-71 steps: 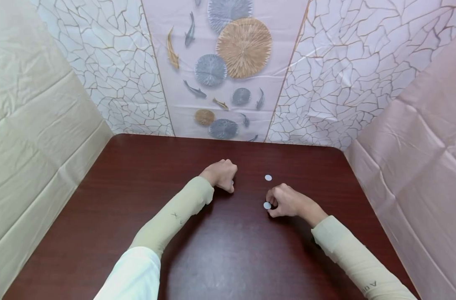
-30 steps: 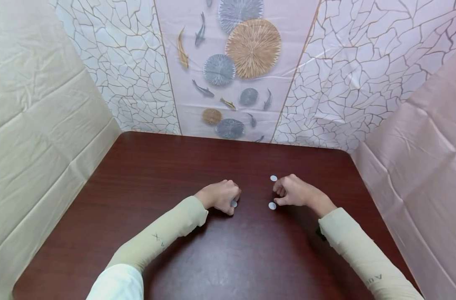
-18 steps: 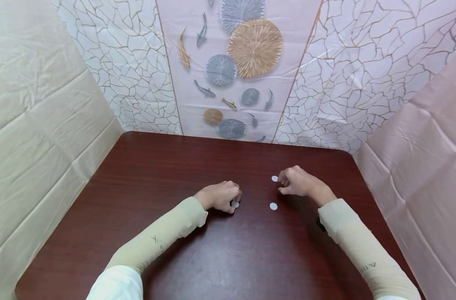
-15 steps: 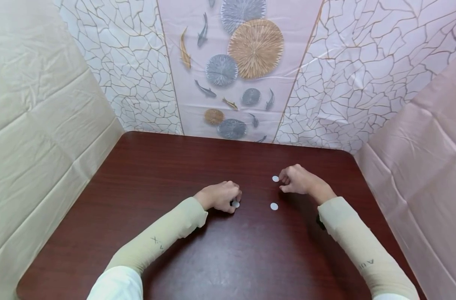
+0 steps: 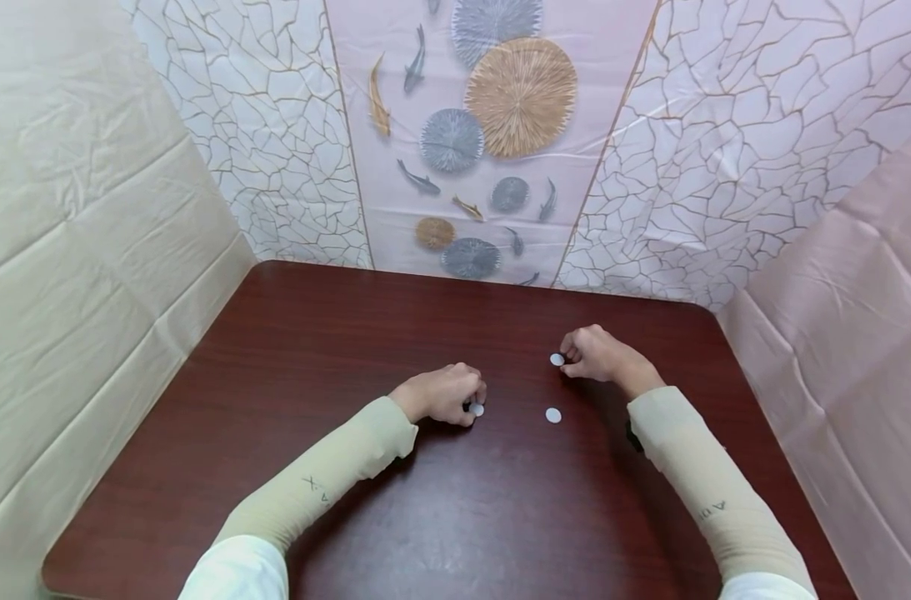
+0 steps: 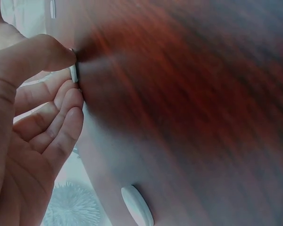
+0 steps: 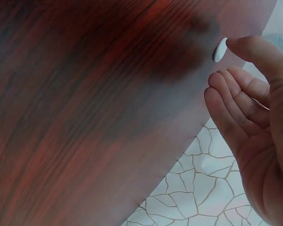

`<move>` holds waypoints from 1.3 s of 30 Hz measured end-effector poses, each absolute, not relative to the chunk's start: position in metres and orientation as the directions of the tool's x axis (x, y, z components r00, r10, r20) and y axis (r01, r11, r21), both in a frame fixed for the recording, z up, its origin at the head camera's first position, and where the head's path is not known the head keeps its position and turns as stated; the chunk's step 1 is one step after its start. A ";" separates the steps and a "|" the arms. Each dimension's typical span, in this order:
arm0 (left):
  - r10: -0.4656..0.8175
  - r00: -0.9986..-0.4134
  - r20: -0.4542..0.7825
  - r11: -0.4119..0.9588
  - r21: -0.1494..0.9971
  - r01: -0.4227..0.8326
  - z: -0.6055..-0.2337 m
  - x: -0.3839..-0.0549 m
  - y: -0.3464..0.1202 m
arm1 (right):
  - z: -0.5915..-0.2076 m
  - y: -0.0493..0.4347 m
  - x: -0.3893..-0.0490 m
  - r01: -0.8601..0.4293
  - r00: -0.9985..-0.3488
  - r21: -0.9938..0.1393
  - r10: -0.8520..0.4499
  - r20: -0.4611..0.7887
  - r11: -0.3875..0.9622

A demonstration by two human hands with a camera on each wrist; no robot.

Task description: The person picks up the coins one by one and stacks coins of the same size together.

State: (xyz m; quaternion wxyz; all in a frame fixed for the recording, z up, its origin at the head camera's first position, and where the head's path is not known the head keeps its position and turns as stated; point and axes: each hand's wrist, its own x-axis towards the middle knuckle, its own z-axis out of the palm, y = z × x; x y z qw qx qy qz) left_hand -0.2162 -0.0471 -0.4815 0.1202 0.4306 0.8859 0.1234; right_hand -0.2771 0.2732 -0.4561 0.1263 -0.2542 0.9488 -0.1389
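Observation:
In the head view, my left hand is low over the table, gripping a small white disc at its edge. The left wrist view shows this disc between thumb tip and fingertips, flat against the wood. My right hand reaches in at the right, fingers bent, around the farther white disc. In the right wrist view its thumb tip meets that disc's edge, while the other fingertips stand apart from it. Another white disc lies nearer me on the table, between the hands.
A dark red-brown wooden table fills the lower view. Behind it hangs a patterned cloth, with pale cloth walls on both sides. One more white disc lies close to my left hand in the left wrist view.
My left hand came nearer to me with its disc, then stayed. My right hand left the nearer disc and moved away from me to the farther one. The head view shifted slightly.

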 end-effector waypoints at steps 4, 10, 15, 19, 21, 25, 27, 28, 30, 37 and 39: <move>0.788 -0.605 -0.111 0.605 0.317 0.730 -0.482 -0.216 -0.047 | -0.460 0.273 -0.282 -0.461 -0.835 -0.330 -0.529 -0.153 0.824; 0.785 -0.607 -0.126 0.611 0.320 0.724 -0.481 -0.216 -0.048 | -0.465 0.271 -0.288 -0.469 -0.828 -0.313 -0.535 -0.171 0.826; 0.787 -0.602 -0.132 0.609 0.321 0.726 -0.482 -0.216 -0.048 | -0.466 0.267 -0.292 -0.497 -0.814 -0.268 -0.550 -0.187 0.826; 0.788 -0.601 -0.134 0.609 0.313 0.729 -0.482 -0.216 -0.048 | -0.463 0.265 -0.295 -0.526 -0.798 -0.243 -0.572 -0.192 0.815; 0.787 -0.601 -0.136 0.610 0.312 0.728 -0.481 -0.216 -0.048 | -0.461 0.263 -0.297 -0.532 -0.791 -0.237 -0.577 -0.203 0.813; 0.786 -0.603 -0.136 0.611 0.316 0.726 -0.479 -0.215 -0.048 | -0.456 0.259 -0.300 -0.519 -0.784 -0.232 -0.567 -0.253 0.822; 0.784 -0.605 -0.137 0.613 0.319 0.722 -0.479 -0.214 -0.048 | -0.455 0.257 -0.302 -0.508 -0.783 -0.226 -0.555 -0.281 0.831; 0.783 -0.606 -0.138 0.614 0.322 0.720 -0.478 -0.214 -0.049 | -0.454 0.257 -0.303 -0.513 -0.778 -0.222 -0.559 -0.288 0.829; 0.783 -0.606 -0.140 0.615 0.322 0.720 -0.478 -0.213 -0.049 | -0.453 0.256 -0.305 -0.514 -0.772 -0.220 -0.559 -0.301 0.829; 0.783 -0.608 -0.134 0.615 0.316 0.722 -0.480 -0.215 -0.049 | -0.454 0.256 -0.311 -0.572 -0.748 -0.211 -0.610 -0.263 0.792; 0.779 -0.611 -0.139 0.619 0.326 0.715 -0.480 -0.215 -0.050 | -0.454 0.256 -0.313 -0.571 -0.750 -0.203 -0.606 -0.263 0.795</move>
